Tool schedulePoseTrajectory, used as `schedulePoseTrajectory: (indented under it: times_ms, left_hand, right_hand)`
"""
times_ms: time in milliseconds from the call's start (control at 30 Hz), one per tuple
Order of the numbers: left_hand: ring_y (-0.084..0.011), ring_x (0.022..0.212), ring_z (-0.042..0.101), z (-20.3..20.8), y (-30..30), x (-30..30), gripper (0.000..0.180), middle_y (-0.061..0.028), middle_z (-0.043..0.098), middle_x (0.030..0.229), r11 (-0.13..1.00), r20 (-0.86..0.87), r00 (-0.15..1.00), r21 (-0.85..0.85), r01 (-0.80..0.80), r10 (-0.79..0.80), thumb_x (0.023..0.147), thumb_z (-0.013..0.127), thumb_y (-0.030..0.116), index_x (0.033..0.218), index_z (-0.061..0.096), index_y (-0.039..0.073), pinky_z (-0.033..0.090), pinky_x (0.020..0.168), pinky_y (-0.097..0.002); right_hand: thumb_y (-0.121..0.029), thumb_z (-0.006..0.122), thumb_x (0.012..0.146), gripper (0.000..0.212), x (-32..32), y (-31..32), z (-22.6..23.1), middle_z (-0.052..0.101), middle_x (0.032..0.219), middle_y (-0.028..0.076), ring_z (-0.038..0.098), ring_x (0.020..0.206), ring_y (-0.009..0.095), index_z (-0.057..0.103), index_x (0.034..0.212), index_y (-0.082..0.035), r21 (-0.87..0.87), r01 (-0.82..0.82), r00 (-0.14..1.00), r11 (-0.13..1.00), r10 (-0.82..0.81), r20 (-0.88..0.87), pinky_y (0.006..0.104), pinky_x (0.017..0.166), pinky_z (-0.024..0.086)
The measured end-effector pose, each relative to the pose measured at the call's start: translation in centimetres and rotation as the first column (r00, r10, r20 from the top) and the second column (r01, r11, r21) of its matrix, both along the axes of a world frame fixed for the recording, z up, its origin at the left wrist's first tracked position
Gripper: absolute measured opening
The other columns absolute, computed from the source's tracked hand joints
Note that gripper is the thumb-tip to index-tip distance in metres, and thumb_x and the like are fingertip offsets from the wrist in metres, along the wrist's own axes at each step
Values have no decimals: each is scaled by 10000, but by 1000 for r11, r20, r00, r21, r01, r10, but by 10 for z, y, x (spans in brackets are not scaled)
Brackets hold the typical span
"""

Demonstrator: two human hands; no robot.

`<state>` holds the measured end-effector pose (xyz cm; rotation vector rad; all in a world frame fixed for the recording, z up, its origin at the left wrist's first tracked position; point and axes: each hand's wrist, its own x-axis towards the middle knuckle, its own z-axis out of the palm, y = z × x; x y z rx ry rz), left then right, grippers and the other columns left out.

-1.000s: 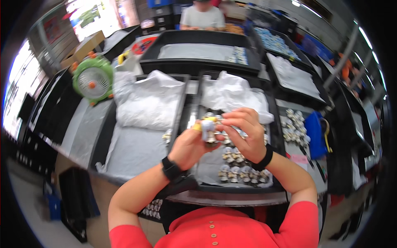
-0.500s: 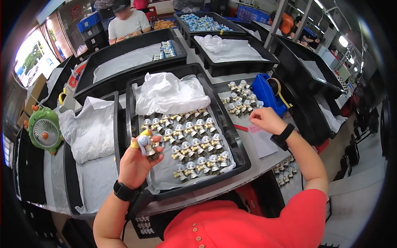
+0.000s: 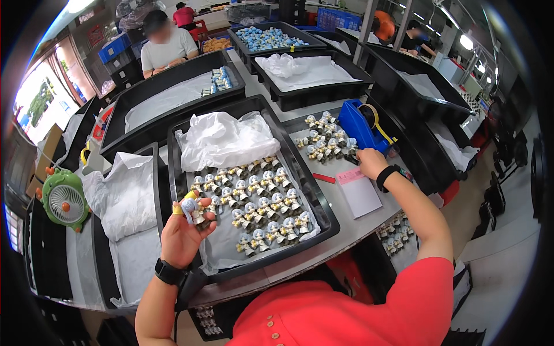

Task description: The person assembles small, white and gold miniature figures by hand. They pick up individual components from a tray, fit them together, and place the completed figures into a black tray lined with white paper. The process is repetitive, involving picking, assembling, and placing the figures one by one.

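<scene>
A small painted figurine (image 3: pixel 193 211) with pale blue-grey hair is gripped in my left hand (image 3: pixel 182 237), over the left side of a black tray (image 3: pixel 330 226). Yellow covers sit on some of those fingertips. Inside the tray, rows of similar figurines (image 3: pixel 266 206) lie on clear sheeting, below a crumpled white sheet (image 3: pixel 228 138). My right hand (image 3: pixel 372 162) reaches to the table right of the tray, its fingers closed at a small dark object (image 3: pixel 350 159) whose kind I cannot make out. Just beyond, a loose group of figurines (image 3: pixel 321 138) stands beside a blue tape dispenser (image 3: pixel 359 124).
A pad of paper (image 3: pixel 359 195) and a red strip (image 3: pixel 324 178) lie near my right hand. Left of the tray are a lined black tray (image 3: pixel 131 199) and a green fan (image 3: pixel 64 202). More black trays (image 3: pixel 314 98) stand beyond; a person (image 3: pixel 167 46) sits across the table.
My right hand has moved slightly forward, from above the paper pad to the dark object by the loose figurines. My left hand still holds its figurine. The whole view has shifted a little.
</scene>
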<state>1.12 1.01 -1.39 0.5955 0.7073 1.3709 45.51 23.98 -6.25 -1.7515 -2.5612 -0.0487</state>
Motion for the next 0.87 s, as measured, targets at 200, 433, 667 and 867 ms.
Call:
schedulePoseTrajectory:
  times_ms: [200,433,667,867]
  left_hand:
    - [-207,956,546,0,2,1,472,-92,517,1192,1000,2,1000,-6,22,-22,972,307,423,1306,370,95,455,850,-393]
    - [-214,946,549,-2,1,-2,491,-98,525,1203,999,5,1000,-39,-21,21,966,322,436,1324,374,104,476,833,-388]
    - [-226,947,549,-3,4,-1,489,-121,521,1205,998,16,999,-45,-47,48,970,317,425,1330,363,98,478,837,-395]
    - [-243,970,536,-7,5,-6,481,-136,478,1266,998,35,998,-29,-46,48,972,344,390,1347,351,90,472,855,-406]
  right_hand:
    - [-15,576,710,107,3,-1,-3,643,785,204,639,785,354,659,778,-20,70,42,997,997,-46,59,429,706,517]
    - [-35,588,712,94,2,-9,8,654,766,177,658,765,323,674,748,-20,69,48,983,996,-60,173,401,679,535]
    - [-41,588,723,66,12,-16,11,638,737,181,644,743,341,646,751,-27,100,34,999,994,-36,14,422,667,525]
    - [-151,598,688,120,-32,-29,18,631,737,174,631,742,357,627,755,-55,-44,-128,957,991,111,-268,463,704,494]
